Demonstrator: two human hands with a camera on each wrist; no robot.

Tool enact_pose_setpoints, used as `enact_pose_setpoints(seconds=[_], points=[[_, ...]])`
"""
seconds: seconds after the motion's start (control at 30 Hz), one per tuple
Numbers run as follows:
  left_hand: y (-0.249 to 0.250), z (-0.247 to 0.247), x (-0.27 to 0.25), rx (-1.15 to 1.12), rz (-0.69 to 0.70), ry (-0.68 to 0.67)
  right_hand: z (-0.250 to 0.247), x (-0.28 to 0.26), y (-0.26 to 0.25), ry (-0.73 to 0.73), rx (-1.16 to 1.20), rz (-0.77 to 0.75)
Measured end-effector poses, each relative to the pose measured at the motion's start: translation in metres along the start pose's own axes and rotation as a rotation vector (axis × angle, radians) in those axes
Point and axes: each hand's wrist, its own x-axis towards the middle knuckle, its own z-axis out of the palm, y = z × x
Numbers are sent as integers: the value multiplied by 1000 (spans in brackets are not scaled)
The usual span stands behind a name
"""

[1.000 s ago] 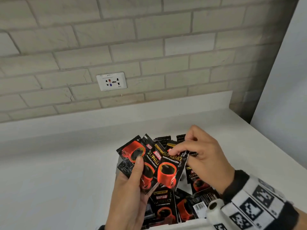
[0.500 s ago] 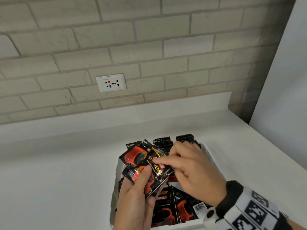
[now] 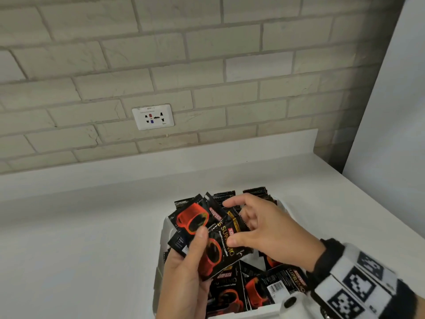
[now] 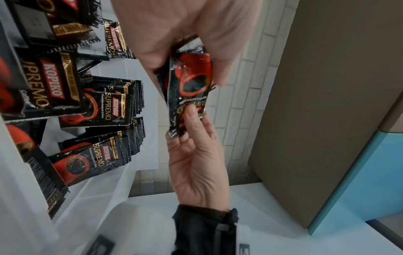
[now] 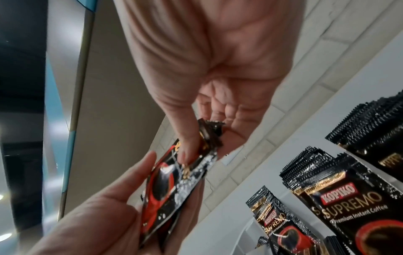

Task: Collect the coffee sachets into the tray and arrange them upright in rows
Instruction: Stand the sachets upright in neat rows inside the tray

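Observation:
My left hand [image 3: 195, 249] grips a fanned bunch of black-and-red coffee sachets [image 3: 218, 249] above the white tray [image 3: 162, 231], thumb across their front. My right hand [image 3: 232, 222] pinches the bunch's upper end, thumb in front and spread fingers behind. The left wrist view shows the left hand [image 4: 187, 69] around the sachets [image 4: 189, 89] and the right hand [image 4: 196, 155] reaching up to them. In the right wrist view the right hand [image 5: 207, 146] meets the sachets [image 5: 165, 186] held by the left hand [image 5: 98, 215]. Upright rows of sachets [image 3: 255, 194] fill the tray's far end.
Loose sachets [image 3: 253, 293] lie flat in the tray's near end. The tray stands on a white counter [image 3: 80, 238] against a brick wall with a socket [image 3: 153, 117]. A tall pale panel [image 3: 391, 111] closes off the right side.
The right hand pushed the sachet it pinched into the left hand's bunch, and its curled fingers have spread. The fan has closed up and sits lower over the tray.

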Motion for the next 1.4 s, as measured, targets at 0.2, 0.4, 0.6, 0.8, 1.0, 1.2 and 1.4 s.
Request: enact_pose_setpoints(seconds=[0.2,0.4,0.6,0.8,1.0,1.2,1.4], points=[[13,-18,7,-85,77,163,-10,4,-9,-202,-49,50],[50,-50,15,-187,315,306,-41,42,-38,-28,-129,-20],[61,-65,18,-209,378,355,-11,115,-59,-122,-633,-142],[58,-71,20,-185,362,363,53,153,-40,-470,-996,-85],[56,-79,24,-187,340,391,79,161,-28,-516,-1178,-202],[49,-76,31,-185,282,388,83,164,-17,-516,-1209,-206],[42,-72,37,-173,219,377,74,168,-12,-445,-1142,-241]])
